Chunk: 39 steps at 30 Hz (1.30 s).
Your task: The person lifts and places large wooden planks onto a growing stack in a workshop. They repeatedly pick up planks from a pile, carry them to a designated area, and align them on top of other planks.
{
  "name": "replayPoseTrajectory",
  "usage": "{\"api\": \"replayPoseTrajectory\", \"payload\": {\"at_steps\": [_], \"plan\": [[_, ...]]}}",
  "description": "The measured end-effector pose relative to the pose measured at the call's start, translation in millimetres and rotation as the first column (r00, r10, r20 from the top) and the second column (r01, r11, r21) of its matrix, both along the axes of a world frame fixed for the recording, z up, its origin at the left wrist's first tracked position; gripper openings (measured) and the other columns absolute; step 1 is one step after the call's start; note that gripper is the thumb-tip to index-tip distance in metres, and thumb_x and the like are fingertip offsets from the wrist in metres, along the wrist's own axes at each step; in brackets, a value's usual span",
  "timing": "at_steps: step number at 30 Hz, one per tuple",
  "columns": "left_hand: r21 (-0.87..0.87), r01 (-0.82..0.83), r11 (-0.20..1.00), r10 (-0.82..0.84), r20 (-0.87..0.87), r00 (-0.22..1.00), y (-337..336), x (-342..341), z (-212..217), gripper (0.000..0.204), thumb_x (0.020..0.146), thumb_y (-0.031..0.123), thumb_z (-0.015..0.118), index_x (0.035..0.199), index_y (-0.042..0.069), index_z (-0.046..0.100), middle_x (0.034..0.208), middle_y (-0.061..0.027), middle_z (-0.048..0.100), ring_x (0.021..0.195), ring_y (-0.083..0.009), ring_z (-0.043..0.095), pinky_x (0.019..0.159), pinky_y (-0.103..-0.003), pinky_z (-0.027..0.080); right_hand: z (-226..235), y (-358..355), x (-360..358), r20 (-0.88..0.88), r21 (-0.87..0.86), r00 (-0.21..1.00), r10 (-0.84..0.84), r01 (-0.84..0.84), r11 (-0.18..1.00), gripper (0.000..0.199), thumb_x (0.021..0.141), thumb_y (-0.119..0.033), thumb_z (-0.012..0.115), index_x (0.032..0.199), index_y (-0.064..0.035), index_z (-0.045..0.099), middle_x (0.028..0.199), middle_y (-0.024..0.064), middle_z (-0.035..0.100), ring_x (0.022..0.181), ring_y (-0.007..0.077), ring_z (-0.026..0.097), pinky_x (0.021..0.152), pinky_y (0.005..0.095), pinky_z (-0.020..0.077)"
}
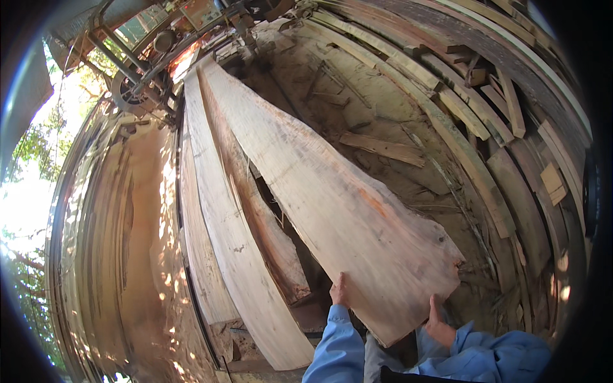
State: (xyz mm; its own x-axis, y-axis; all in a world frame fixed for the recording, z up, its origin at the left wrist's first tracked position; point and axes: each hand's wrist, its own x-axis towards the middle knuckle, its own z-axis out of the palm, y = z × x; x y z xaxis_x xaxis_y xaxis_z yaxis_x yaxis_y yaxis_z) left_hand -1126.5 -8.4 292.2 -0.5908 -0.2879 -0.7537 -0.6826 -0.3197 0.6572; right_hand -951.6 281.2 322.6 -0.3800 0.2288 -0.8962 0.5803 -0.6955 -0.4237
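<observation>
A wide, pale wooden slab (319,185) with a rough, bark-like right edge runs from the machinery at the far end down to me. At its near end, my left hand (339,291) is closed on the left edge, thumb on top and fingers hidden beneath. Near the right corner, my right hand (439,324) grips the end edge with its thumb raised against the wood; its other fingers are partly out of sight. Left of the slab lie a long narrow board (236,223) and a piece with a curved, reddish-brown edge (265,220).
A sawmill-like machine with a wheel (132,92) stands at the far left. Stacked timber (105,236) fills the left side, and a pile of beams and offcuts (472,108) lines the right. Wood scraps (383,148) lie on the dusty ground between.
</observation>
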Motion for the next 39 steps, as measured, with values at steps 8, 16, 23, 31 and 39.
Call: {"api": "replayPoseTrajectory", "payload": {"at_steps": [8, 16, 23, 31, 39], "plan": [[-0.129, 0.046, 0.991, -0.057, -0.081, 0.995, 40, 42, 46, 0.064, 0.08, 0.052, 0.063, 0.113, -0.003, 0.057, 0.101, -0.0118, 0.061, 0.086, -0.0229, 0.061, 0.072, -0.038, 0.051, 60, 28, 28, 0.1, 0.155, 0.993, 0.055, -0.07, 0.985, 0.079, 0.081, -0.063, 0.052, 0.132, -0.0043, 0.04, 0.126, 0.0114, 0.051, 0.113, 0.0265, 0.051, 0.083, 0.0466, 0.0487], [0.096, 0.037, 0.995, -0.023, -0.144, 0.989, 157, 100, 88, 0.068, 0.083, 0.054, 0.057, 0.119, -0.003, 0.05, 0.107, -0.0137, 0.058, 0.089, -0.0281, 0.061, 0.073, -0.043, 0.054, 118, 143, 65, 0.349, 0.296, 0.93, 0.11, -0.221, 0.929, 0.089, 0.081, -0.059, 0.055, 0.134, 0.0083, 0.03, 0.136, 0.0199, 0.038, 0.124, 0.028, 0.04, 0.097, 0.0409, 0.0384], [0.115, 0.015, 0.993, -0.008, -0.062, 0.998, 262, 105, 124, 0.072, 0.081, 0.061, 0.055, 0.12, 0.0, 0.051, 0.113, -0.0128, 0.056, 0.095, -0.0272, 0.059, 0.074, -0.041, 0.053, 172, 244, 64, 0.276, 0.379, 0.956, 0.096, -0.2, 0.903, 0.094, 0.081, -0.06, 0.055, 0.133, 0.0132, 0.027, 0.139, 0.0258, 0.03, 0.128, 0.0331, 0.034, 0.099, 0.0421, 0.0347], [0.456, 0.207, 0.866, -0.17, -0.123, 0.978, 315, 64, 142, 0.065, 0.087, 0.056, 0.049, 0.127, 0.005, 0.046, 0.121, -0.0122, 0.053, 0.103, -0.0286, 0.056, 0.083, -0.044, 0.049, 194, 322, 25, 0.285, 0.489, 0.949, 0.132, -0.263, 0.832, 0.08, 0.083, -0.055, 0.055, 0.13, 0.0081, 0.039, 0.132, 0.0202, 0.044, 0.119, 0.0293, 0.045, 0.094, 0.0396, 0.0391], [0.319, 0.023, 0.947, 0.015, -0.115, 0.993, 273, -97, 147, 0.066, 0.082, 0.063, 0.05, 0.117, 0.008, 0.054, 0.102, -0.007, 0.063, 0.087, -0.0247, 0.06, 0.07, -0.038, 0.049, 204, 381, -14, 0.147, 0.388, 0.984, 0.097, -0.148, 0.91, 0.084, 0.084, -0.051, 0.057, 0.137, 0.006, 0.026, 0.138, 0.0171, 0.036, 0.122, 0.0249, 0.041, 0.096, 0.0372, 0.039]]}}
